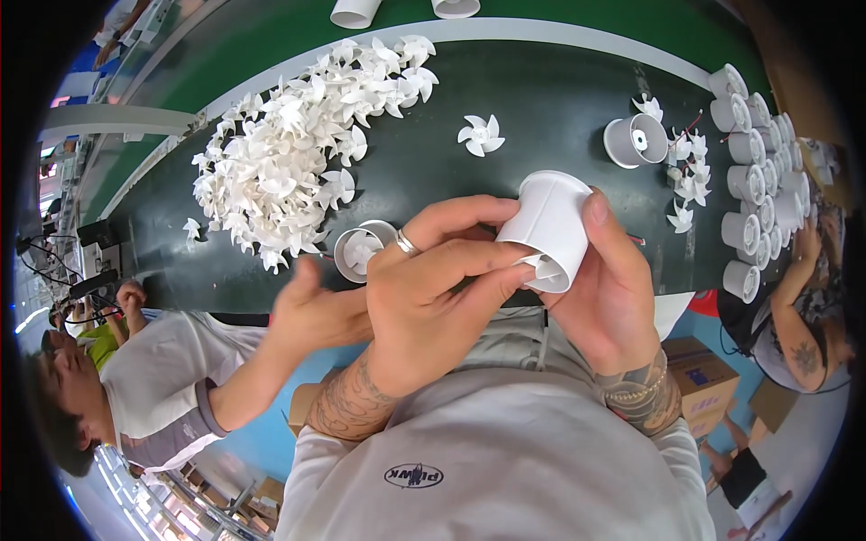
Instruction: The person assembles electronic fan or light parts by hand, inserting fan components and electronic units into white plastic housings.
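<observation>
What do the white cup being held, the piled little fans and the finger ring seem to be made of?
The white cup: probably moulded plastic, smooth and softly shiny, with a thin rim and straight line along its side. The fans: likely plastic, satin-looking, with thin, curved, matching shapes. The ring: apparently polished metal, silver-coloured, given its bright glint; which metal is unclear.

White cylindrical housing [552, 216] right of centre, tilted, mouth toward lower edge; white fan blade [547, 270] at mouth.

Right hand [609, 302] grips a white cylindrical housing [545, 216]; left-hand [417, 311] fingertips pinch a white impeller [546, 269] at its mouth. Heaped impellers [280, 158] lie beyond and left of the fingers.
</observation>
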{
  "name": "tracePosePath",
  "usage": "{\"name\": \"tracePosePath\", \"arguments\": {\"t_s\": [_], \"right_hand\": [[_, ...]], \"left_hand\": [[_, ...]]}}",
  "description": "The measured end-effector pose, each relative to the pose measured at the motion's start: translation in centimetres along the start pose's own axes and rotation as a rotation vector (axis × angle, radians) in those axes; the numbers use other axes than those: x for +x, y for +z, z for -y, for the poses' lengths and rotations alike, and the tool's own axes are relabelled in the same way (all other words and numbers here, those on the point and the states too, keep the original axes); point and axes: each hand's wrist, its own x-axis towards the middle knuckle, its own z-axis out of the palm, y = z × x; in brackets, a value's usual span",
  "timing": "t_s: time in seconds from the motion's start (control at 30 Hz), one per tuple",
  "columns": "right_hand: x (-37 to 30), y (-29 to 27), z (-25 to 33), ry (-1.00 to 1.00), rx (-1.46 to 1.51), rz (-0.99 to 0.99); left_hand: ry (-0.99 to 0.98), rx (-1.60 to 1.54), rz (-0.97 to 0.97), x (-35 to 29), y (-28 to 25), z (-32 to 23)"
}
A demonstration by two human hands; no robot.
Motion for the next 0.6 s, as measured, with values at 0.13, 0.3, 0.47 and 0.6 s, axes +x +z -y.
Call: {"name": "tracePosePath", "arguments": {"t_s": [0.13, 0.3, 0.47, 0.6], "right_hand": [[-0.2, -0.4, -0.2, -0.051, 0.065, 0.035], [-0.3, -0.9, 0.0, -0.059, -0.018, 0.063], [-0.7, -0.6, 0.0, -0.074, -0.064, 0.009], [-0.8, -1.3, 0.0, -0.077, -0.099, 0.034]], "left_hand": [[-0.081, -0.025, 0.029, -0.3, -0.1, -0.5], [-0.168, -0.078, 0.012, -0.5, -0.1, -0.7], [-0.127, -0.106, -0.017, -0.1, 0.4, -0.6], [-0.154, -0.163, -0.034, -0.2, 0.7, -0.4]]}}
